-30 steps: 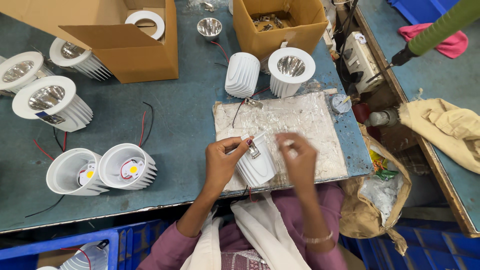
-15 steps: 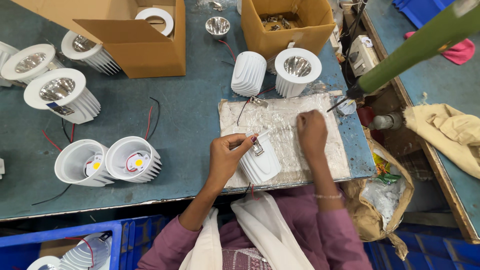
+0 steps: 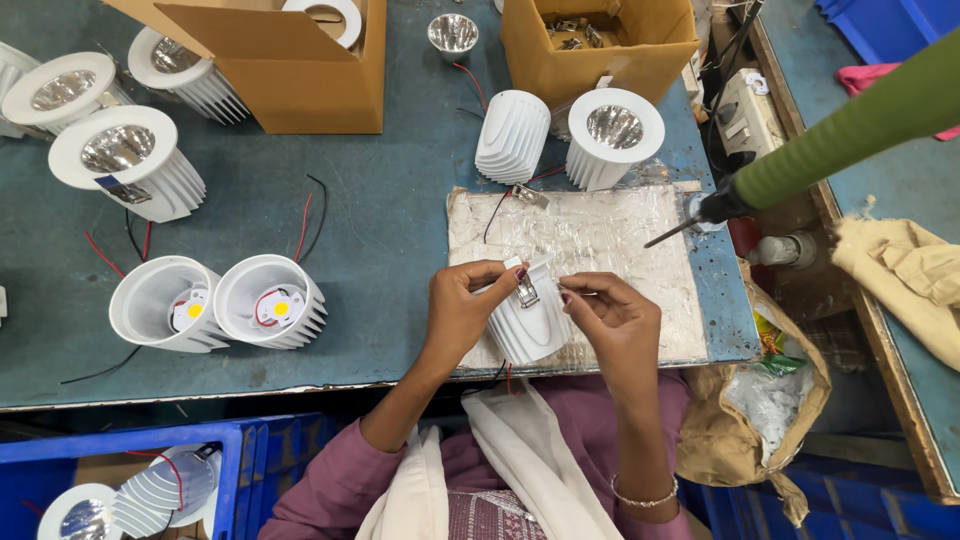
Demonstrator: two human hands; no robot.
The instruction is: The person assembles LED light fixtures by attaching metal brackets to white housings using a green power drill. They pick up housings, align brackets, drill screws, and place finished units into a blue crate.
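Observation:
My left hand (image 3: 462, 312) grips a white ribbed lamp housing (image 3: 528, 332), which lies on its side at the near edge of a plastic-wrapped work board (image 3: 610, 235). A small metal spring clip (image 3: 525, 290) sits on top of the housing, under my left thumb and forefinger. My right hand (image 3: 618, 322) is beside the housing on the right. Its thumb and forefinger pinch a small part right next to the clip, too small to tell its kind. A green-handled power screwdriver (image 3: 850, 130) hangs at the right, its tip over the board's far right corner.
Two open white housings (image 3: 215, 305) with red and black wires stand at the left. Finished lamps (image 3: 125, 160) and two cardboard boxes (image 3: 290, 60) fill the back. Another housing (image 3: 512, 135) and lamp (image 3: 612, 135) stand behind the board. A blue crate (image 3: 120, 470) and brown bag (image 3: 760, 420) sit below the table edge.
My right hand went out to the board's far right half a second ago and has come back to the housing with fingers pinched. The green screwdriver has swung further into view.

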